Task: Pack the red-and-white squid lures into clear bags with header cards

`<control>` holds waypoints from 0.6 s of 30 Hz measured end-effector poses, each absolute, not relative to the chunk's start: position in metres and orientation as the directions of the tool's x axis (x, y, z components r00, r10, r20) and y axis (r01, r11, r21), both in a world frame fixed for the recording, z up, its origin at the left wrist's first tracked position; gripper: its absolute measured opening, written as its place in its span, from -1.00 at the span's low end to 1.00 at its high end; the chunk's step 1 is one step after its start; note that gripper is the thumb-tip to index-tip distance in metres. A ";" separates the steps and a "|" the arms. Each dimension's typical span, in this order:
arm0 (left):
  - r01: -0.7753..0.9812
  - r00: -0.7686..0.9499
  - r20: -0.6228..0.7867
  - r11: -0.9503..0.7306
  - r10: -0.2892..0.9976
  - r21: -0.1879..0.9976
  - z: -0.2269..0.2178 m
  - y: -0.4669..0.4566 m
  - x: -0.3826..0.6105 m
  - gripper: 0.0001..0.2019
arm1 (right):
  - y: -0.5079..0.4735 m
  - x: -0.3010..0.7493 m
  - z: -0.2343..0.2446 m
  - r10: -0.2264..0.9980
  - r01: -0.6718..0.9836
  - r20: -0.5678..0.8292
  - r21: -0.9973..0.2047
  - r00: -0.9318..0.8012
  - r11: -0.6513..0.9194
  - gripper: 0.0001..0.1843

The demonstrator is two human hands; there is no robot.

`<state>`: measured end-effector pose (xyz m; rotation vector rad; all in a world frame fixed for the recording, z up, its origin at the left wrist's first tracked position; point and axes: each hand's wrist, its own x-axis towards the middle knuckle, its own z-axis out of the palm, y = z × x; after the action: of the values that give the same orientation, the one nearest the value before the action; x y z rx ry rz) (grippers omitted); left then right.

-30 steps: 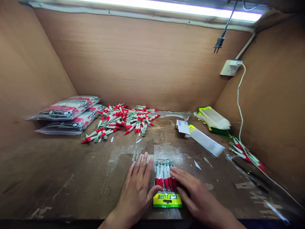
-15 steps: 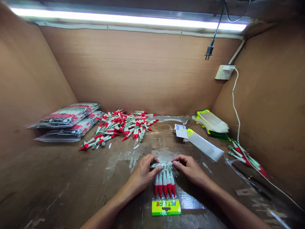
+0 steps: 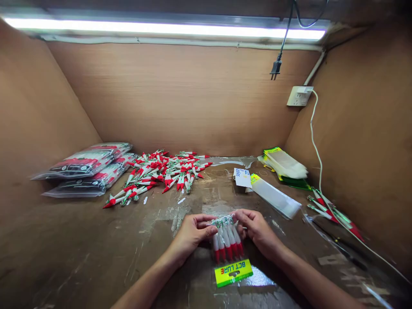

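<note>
Between my hands is a clear bag of fishing lures, a row of several white lures with red tips and green hooks. Its yellow and green header, printed with lettering that appears upside down, points toward me. My left hand pinches the bag's far left corner, thumb on top and fingers beneath. At the far right corner, my right hand has its fingers closed on the bag's edge. The bag is tilted a little, and the fingers under it are partly hidden.
A pile of loose red and white lures lies at the back left, beside stacked filled bags. Flat header bags, a written card and another bag stack lie right. A white cord runs down the right wall.
The bag has turned slightly, its header swinging to the right. My right hand has closed in on the bag's edge, and my left fingers have slid under it. The camera view has shifted slightly.
</note>
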<state>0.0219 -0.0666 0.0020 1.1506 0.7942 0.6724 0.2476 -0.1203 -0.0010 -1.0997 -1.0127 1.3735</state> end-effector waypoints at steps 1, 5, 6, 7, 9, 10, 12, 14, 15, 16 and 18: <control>-0.068 0.557 -0.182 0.263 0.810 0.963 0.002 -0.068 0.023 -0.46 | -0.120 0.248 -0.002 0.998 -0.162 -0.063 -0.985 -0.002 -0.062 -0.55; -0.127 0.595 -0.174 0.306 0.784 0.944 0.002 -0.071 0.024 -0.41 | -0.121 0.249 -0.006 0.997 -0.048 -0.004 -0.999 0.074 0.000 -0.57; -0.142 0.600 -0.177 0.322 0.780 0.936 0.003 -0.073 0.023 -0.40 | -0.121 0.248 -0.007 0.996 -0.055 0.001 -0.998 0.085 0.006 -0.58; -0.160 0.598 -0.181 0.337 0.781 0.928 0.003 -0.074 0.023 -0.39 | -0.122 0.247 -0.008 0.995 -0.071 0.007 -0.997 0.099 0.015 -0.59; -0.191 0.613 -0.184 0.370 0.768 0.909 0.005 -0.078 0.024 -0.38 | -0.122 0.244 -0.010 0.990 -0.120 0.021 -0.992 0.139 0.038 -0.60; -0.194 0.633 -0.178 0.377 0.753 0.906 0.005 -0.080 0.026 -0.38 | -0.122 0.243 -0.011 0.987 -0.149 0.025 -0.988 0.157 0.049 -0.61; -0.172 0.677 -0.147 0.349 0.721 0.921 0.005 -0.082 0.031 -0.43 | -0.121 0.239 -0.013 0.986 -0.205 0.018 -0.977 0.164 0.052 -0.61; -0.121 0.695 -0.128 0.290 0.708 0.949 0.005 -0.081 0.032 -0.52 | -0.121 0.235 -0.013 0.990 -0.241 -0.005 -0.970 0.137 0.028 -0.61; -0.091 0.689 -0.130 0.263 0.713 0.960 0.007 -0.080 0.027 -0.55 | -0.121 0.234 -0.013 0.992 -0.252 -0.013 -0.968 0.124 0.019 -0.60; -0.058 0.680 -0.139 0.242 0.720 0.969 0.009 -0.079 0.019 -0.56 | -0.121 0.235 -0.013 0.993 -0.258 -0.016 -0.966 0.115 0.014 -0.58; 0.007 0.653 -0.150 0.192 0.742 0.981 0.018 -0.081 -0.014 -0.59 | -0.119 0.240 -0.010 0.992 -0.229 -0.011 -0.973 0.122 0.018 -0.54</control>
<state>-0.0135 -0.0807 0.0180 1.2893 0.7207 0.5836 0.2402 -0.1191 -0.0099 -1.0907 -0.9514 1.2174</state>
